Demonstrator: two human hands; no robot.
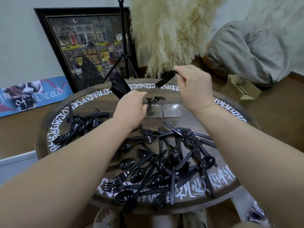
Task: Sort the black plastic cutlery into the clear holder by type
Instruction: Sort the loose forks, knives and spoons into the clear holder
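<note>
Round wooden counter [230, 186], white script lettering around its rim, carries all task items. Largest group: loose pile of black cutlery [164, 162] on the near half, forks, spoons and knives mixed and overlapping; pieces too tangled for an exact count, well over twenty. Second, smaller heap [82, 127] at the left edge of the counter, mostly spoons and forks, roughly a dozen, exact count not readable. Clear holder [164, 110] stands at the far centre of the counter, between the two hands; two transparent compartments plainly visible side by side, further ones cannot be told. The left visible compartment holds a few forks [155, 99], tines up and fanned; number not resolvable. The right visible compartment looks bare of cutlery. A bundle of black pieces [119, 87] stands upright just left of the holder, behind the left hand; type and whether it sits in a compartment cannot be told. Left hand [131, 106] touches the holder's left side, fingers curled around its edge. Right hand [194, 86] is raised above the holder, pinching a small bunch of utensils [164, 79] by one end, other ends angled down-left; count unclear.
</note>
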